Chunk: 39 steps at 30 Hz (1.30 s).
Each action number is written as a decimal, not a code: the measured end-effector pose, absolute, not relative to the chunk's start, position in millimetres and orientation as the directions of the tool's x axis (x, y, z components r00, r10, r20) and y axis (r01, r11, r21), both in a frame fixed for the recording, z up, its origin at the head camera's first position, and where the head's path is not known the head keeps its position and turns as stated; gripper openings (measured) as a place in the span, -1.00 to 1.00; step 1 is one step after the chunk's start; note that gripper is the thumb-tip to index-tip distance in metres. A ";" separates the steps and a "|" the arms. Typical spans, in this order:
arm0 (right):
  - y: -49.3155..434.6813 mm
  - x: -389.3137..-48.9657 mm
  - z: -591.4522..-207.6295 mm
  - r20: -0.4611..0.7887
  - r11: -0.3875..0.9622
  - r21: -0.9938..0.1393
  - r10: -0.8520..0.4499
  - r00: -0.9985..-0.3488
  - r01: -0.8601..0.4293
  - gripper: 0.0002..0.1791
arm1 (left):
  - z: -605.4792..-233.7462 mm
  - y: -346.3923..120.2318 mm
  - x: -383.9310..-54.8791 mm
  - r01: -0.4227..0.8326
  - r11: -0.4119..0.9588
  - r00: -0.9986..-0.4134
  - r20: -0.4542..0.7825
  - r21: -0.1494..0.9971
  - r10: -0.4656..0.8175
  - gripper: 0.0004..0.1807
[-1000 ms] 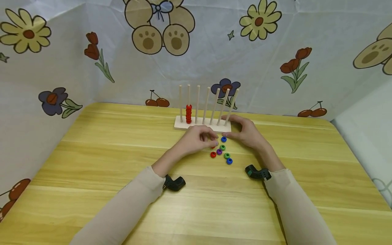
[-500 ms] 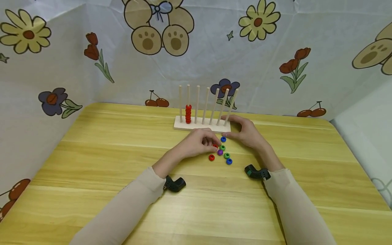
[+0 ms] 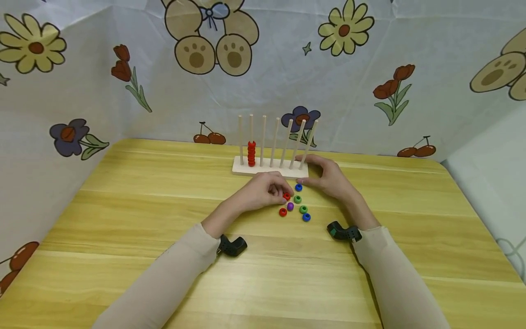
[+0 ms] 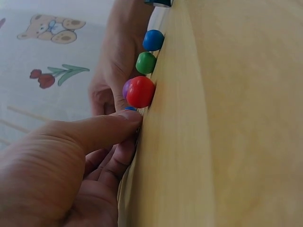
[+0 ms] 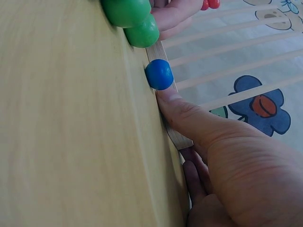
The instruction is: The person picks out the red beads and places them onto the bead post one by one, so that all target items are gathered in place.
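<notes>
A wooden peg rack (image 3: 269, 170) with several upright pegs stands on the table, with a stack of red beads (image 3: 251, 154) on its second peg from the left. My left hand (image 3: 263, 189) is in front of it, thumb and index finger around a red bead (image 3: 286, 196) at table height; the left wrist view hides that bead behind the thumb. My right hand (image 3: 330, 179) grips the rack's right end, its thumb along the front edge in the right wrist view. Near the left fingertips lie a purple bead (image 3: 290, 206) and another red bead (image 3: 283, 212).
Two green beads (image 3: 303, 209) and two blue beads (image 3: 306, 217) lie loose between the hands, one blue bead (image 5: 159, 74) close to the right thumb. Behind the wooden table (image 3: 263, 283) hangs a printed cloth (image 3: 176, 100). Each wrist wears a black device (image 3: 233, 246).
My left hand has moved slightly toward me, its fingers coming around the red bead. The nearer red bead and the purple bead have shifted a little. The right hand stays on the rack.
</notes>
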State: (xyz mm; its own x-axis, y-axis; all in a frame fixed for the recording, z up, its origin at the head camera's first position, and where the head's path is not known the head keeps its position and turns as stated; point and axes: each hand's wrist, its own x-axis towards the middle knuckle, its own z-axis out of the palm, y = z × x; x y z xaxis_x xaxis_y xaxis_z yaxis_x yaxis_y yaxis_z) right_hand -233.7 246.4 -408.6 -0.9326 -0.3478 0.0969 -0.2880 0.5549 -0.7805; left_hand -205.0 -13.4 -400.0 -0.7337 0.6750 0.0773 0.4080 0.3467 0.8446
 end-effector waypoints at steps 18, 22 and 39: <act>251.0 -233.9 -407.7 0.094 0.556 -0.781 -0.346 -0.934 -0.285 -0.35 | -339.7 -32.0 -210.4 0.549 0.297 -0.800 0.390 0.781 0.455 -0.81; 251.8 -233.5 -408.6 0.082 0.566 -0.778 -0.342 -0.936 -0.274 -0.34 | -314.4 -45.2 -212.5 0.617 0.260 -0.786 0.568 0.742 0.245 -0.79; 249.2 -232.8 -411.4 0.091 0.545 -0.790 -0.348 -0.933 -0.280 -0.32 | -301.7 -54.0 -234.6 0.645 0.423 -0.678 0.732 0.636 -0.068 -0.84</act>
State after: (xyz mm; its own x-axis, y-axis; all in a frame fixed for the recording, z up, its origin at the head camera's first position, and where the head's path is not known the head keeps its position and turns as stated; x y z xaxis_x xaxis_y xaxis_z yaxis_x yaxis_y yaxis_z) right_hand -232.8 249.2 -411.4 -0.9332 -0.3475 0.0913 -0.2803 0.5451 -0.7902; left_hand -234.6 -54.0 -301.7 -0.6777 -0.0678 0.7322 0.6453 0.4227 0.6364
